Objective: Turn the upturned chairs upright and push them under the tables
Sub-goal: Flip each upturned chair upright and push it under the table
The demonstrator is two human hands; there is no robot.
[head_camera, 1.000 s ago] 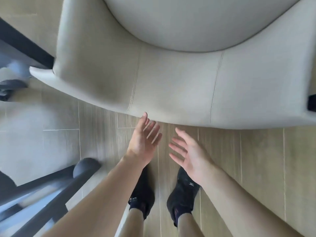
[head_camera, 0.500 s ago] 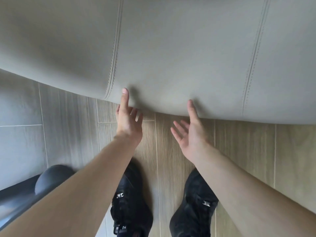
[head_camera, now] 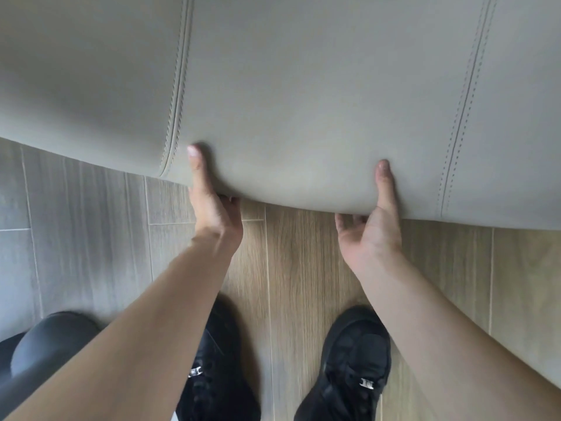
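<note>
A beige upholstered chair (head_camera: 303, 86) fills the upper half of the head view, its stitched back panel close to the camera. My left hand (head_camera: 214, 208) grips its lower edge, thumb pressed on the outer face beside the left seam, fingers hidden beneath. My right hand (head_camera: 372, 226) grips the same edge further right, thumb up on the fabric and fingers curled under the rim. The chair's legs and seat are out of view.
Wood-look floor planks (head_camera: 303, 268) run below the chair. My two black shoes (head_camera: 355, 369) stand on them. A dark rounded object on a dark bar (head_camera: 51, 338) sits at the lower left, near my left forearm.
The chair back has come much closer and fills more of the view. Both hands went from open, reaching toward the edge, to gripping it with thumbs on top.
</note>
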